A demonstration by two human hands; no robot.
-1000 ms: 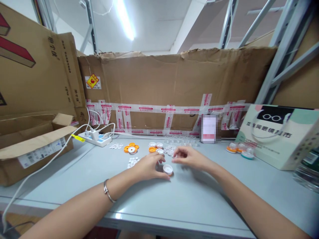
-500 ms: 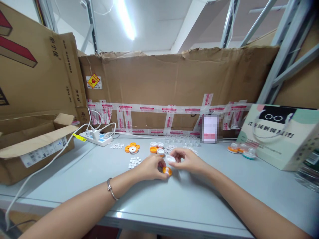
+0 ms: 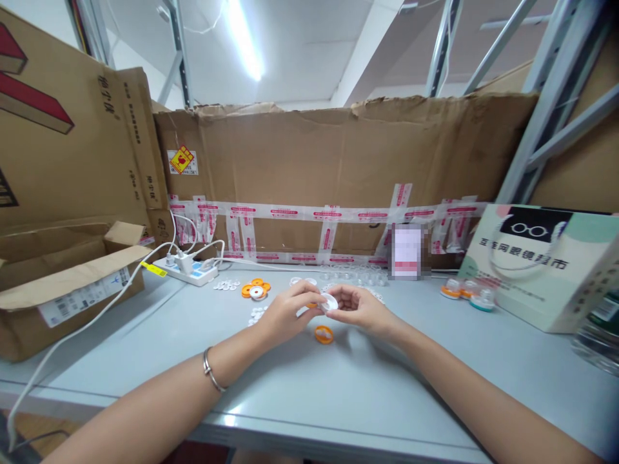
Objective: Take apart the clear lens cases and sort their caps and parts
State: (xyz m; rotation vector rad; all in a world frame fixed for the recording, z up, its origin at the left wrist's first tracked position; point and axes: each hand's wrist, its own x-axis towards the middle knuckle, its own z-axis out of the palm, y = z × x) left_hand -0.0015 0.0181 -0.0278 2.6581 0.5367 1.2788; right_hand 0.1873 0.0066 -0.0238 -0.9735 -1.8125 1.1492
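My left hand (image 3: 285, 314) and my right hand (image 3: 360, 307) meet above the grey table (image 3: 338, 386), both pinching a small round white piece (image 3: 329, 301) between their fingertips. An orange ring (image 3: 324, 334) lies flat on the table just below them. Behind my hands lie more small orange and white caps (image 3: 255, 289), a scatter of small white discs (image 3: 225, 283) and several clear round parts (image 3: 355, 274).
A white power strip (image 3: 186, 269) with a trailing cable sits at the back left beside an open cardboard box (image 3: 58, 283). Taped cardboard walls (image 3: 338, 174) close off the back. A printed paper bag (image 3: 541, 264) and several capped pieces (image 3: 467, 291) stand at the right.
My hands rose off the table and came together on the white piece. The orange ring, earlier under my left fingers, now lies free on the table.
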